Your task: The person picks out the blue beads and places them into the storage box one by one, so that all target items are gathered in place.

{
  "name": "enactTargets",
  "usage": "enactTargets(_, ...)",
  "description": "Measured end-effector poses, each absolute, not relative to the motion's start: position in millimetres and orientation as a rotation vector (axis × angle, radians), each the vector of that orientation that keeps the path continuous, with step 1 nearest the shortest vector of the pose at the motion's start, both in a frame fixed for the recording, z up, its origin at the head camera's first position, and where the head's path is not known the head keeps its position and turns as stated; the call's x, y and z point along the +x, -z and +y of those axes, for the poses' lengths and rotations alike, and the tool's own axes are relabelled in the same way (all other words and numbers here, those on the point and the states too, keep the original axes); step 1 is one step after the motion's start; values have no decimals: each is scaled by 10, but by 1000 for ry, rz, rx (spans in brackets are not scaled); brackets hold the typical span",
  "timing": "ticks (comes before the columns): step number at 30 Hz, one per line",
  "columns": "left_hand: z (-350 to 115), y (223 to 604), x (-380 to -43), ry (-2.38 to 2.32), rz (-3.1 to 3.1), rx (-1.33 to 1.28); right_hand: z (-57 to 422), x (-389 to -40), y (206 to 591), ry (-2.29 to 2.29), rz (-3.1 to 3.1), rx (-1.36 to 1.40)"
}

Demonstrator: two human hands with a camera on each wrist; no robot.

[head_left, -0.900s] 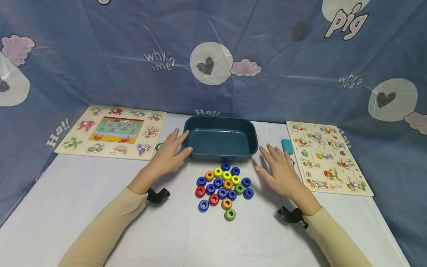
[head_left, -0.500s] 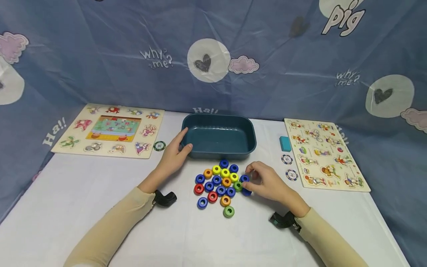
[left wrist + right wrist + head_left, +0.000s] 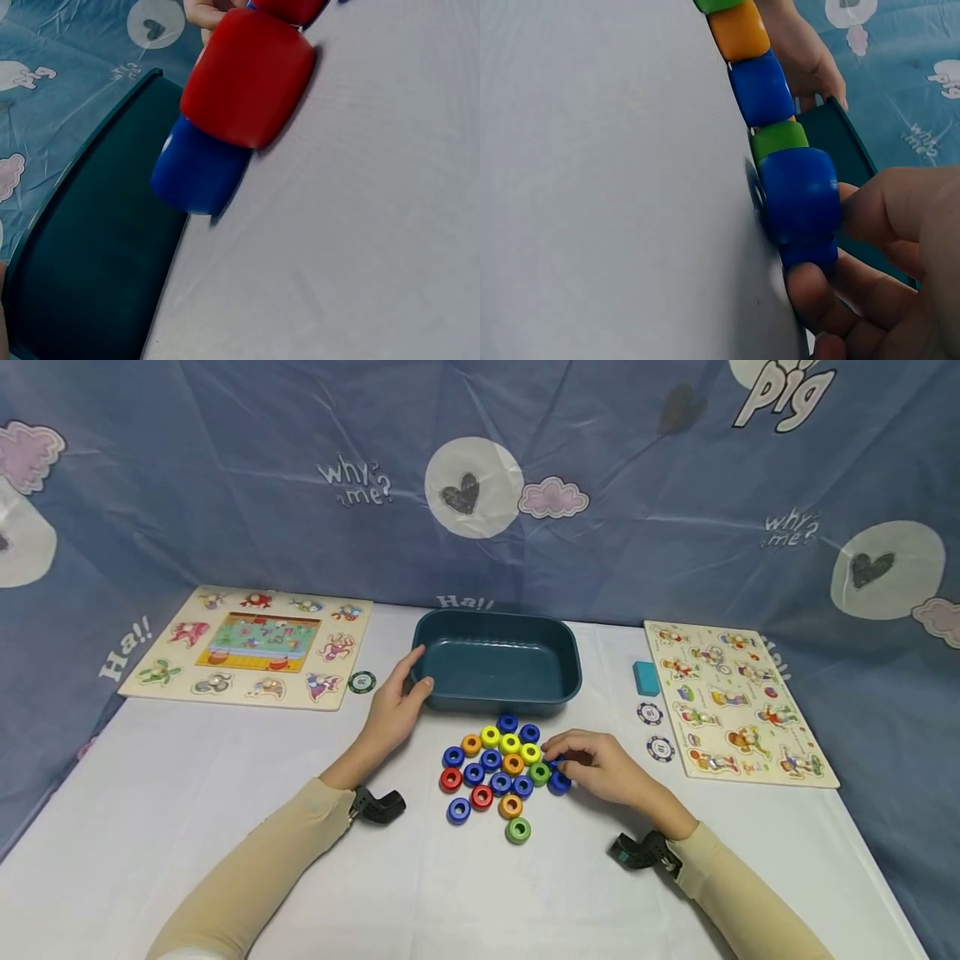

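Chunky ring-shaped beads in red, orange, yellow, green and blue lie as a loose group on the white table. At the group's right side, my right hand (image 3: 606, 767) pinches a blue bead (image 3: 810, 253) between thumb and fingertips. Another blue bead (image 3: 559, 782) sits right beside it, nearer me, with a green bead (image 3: 539, 773) to its left. My left hand (image 3: 393, 706) rests at the left end of the dark teal bin (image 3: 495, 702), its thumb and fingertips at the rim. The bin is bare inside. Red beads (image 3: 247, 82) show large in the left wrist view.
A wooden sea-animal puzzle board (image 3: 247, 647) lies at the back left, with a dark chip (image 3: 362, 682) beside it. At right are a wooden figure puzzle board (image 3: 738, 702), a turquoise block (image 3: 646, 678) and two chips (image 3: 660, 748). Printed blue cloth hangs behind.
My right hand has come left and down from beside the bin to the blue beads, its fingers now closing round one. The left hand has settled against the bin's left end.
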State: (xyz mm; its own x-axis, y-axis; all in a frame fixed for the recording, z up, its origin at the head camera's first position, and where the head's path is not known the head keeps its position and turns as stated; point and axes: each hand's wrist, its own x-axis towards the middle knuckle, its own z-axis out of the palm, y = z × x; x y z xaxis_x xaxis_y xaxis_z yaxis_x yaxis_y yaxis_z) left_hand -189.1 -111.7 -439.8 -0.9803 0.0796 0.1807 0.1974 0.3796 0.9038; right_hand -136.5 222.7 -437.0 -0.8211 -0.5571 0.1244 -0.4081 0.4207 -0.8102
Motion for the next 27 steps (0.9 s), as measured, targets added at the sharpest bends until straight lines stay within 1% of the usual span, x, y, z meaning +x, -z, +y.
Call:
enactTargets(6, -1113, 4417, -1890, 1686, -2499, -243, 2259, -1377, 4353, 1339, 2492, -820)
enactTargets(18, -1082, 4438, -1891, 1700, -2474, -253, 2283, -1391, 4391, 1324, 2564, -900)
enactTargets(22, -1091, 4433, -1886, 1684, -2477, -241, 2245, -1418, 4289, 1307, 2646, -947)
enactTargets(27, -1099, 4435, -1892, 1676, -2473, -244, 2082, -1467, 4004, 1307, 2700, -1108)
